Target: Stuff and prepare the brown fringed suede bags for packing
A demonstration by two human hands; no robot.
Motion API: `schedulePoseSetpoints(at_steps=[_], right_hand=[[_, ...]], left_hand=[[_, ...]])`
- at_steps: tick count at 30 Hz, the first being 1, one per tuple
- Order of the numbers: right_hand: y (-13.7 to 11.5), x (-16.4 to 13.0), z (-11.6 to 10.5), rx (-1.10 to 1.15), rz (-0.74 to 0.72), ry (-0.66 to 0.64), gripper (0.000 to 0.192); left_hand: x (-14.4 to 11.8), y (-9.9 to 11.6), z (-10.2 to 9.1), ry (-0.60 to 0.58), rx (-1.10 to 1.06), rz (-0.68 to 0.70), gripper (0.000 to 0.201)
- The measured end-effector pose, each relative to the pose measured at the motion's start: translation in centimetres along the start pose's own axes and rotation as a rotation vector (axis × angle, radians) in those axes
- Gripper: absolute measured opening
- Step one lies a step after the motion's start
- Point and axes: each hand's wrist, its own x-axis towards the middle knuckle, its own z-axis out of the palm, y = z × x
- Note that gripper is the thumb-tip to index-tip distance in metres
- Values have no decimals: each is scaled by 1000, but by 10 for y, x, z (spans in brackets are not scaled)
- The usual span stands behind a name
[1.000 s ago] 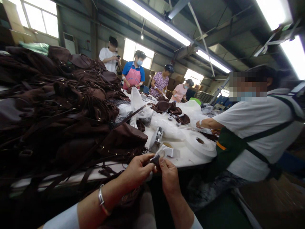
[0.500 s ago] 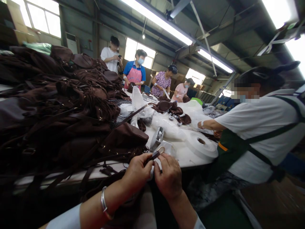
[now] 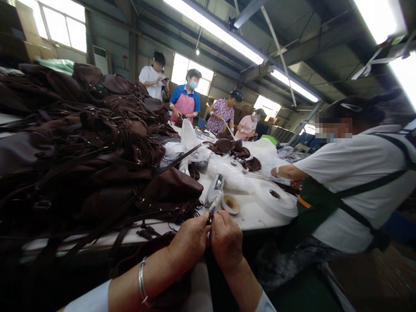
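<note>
**Both hands pinched on small strap piece at desk edge**

Left hand and right hand pressed together just in front of the desk, near edge. Both clenched on a small dark strap piece, thumbs and fingertips meeting at its lower part; upper end poking up between the hands with a pale bit at the tip, too small to tell what. Bracelet on left wrist.

Handling, judged: piece looks light, thin, bendy like a leather or suede strip; not fragile, may slip if pinched loosely. Best taken low down with fingertip pinch from both sides, as now, free end left clear.

Around: big heap of brown bags on the desk to the left, straps trailing over the edge. Small tape roll just beyond the hands, large white roll further right. Co-worker in white shirt and green apron at right, arm reaching onto desk. Four more people at far end.
</note>
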Motion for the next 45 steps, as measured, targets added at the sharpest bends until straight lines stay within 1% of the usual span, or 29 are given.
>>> schedulePoseSetpoints(at_steps=[6,8,11,13,15,16,19,20,23,24,25,26,27,28,29,32,34,35,36,38,40,41,42,43,44,45], right_hand=[[9,1,1,131,-18,-10,19],[11,0,1,148,-31,-8,19],[13,-2,1,199,-57,-16,21],[15,-2,-1,243,-72,-21,22],[17,-1,-3,271,-89,-31,21],[18,0,-4,277,-99,-35,21],[21,2,-7,280,-128,-29,21],[21,3,-8,278,-135,-25,21],[20,3,-8,278,-147,-34,18],[19,3,-9,289,-145,-43,18],[17,3,-9,306,-137,-48,18],[15,3,-9,330,-122,-53,19],[14,4,-10,363,-100,-54,19],[12,5,-11,404,-75,-59,20],[10,6,-13,450,-51,-69,21],[5,10,-17,530,-28,-118,22],[3,11,-19,506,-43,-145,24],[2,10,-19,488,-49,-156,24],[2,9,-19,475,-50,-169,24],[4,5,-17,474,-34,-195,23],[8,0,-15,503,13,-211,22],[9,-2,-13,527,42,-215,20],[11,-5,-12,555,65,-218,19],[11,-7,-11,581,83,-223,18],[11,-8,-10,603,93,-226,18],[10,-10,-10,617,97,-226,17]], left_hand=[[-4,-9,-2,-1,65,-77,22],[-5,-13,-2,17,130,-41,21],[-6,-18,-2,20,211,49,22],[-4,-20,-2,14,197,78,23],[-2,-19,-2,15,70,34,23],[-1,-19,-2,14,-38,-30,22],[1,-17,-3,4,-400,-297,24],[1,-17,-4,0,-521,-364,26],[1,-16,-7,-17,-889,-464,35],[0,-16,-8,-17,-977,-492,38],[0,-17,-9,-12,-1016,-518,40],[0,-18,-9,-4,-996,-533,40],[-1,-19,-8,8,-914,-532,38],[-1,-20,-8,18,-788,-510,35],[-1,-22,-7,28,-632,-458,32],[-1,-25,-7,73,-154,-185,22],[-3,-25,-8,87,50,-53,21],[-4,-24,-9,81,92,-29,22],[-5,-23,-9,65,89,-32,23],[-8,-22,-9,6,-41,-97,29],[-11,-24,-7,-63,-276,-220,42],[-13,-26,-7,-89,-391,-295,45],[-16,-28,-6,-108,-479,-367,45],[-18,-31,-5,-120,-522,-425,40],[-21,-34,-4,-129,-511,-460,37],[-23,-36,-3,-134,-453,-473,37]])
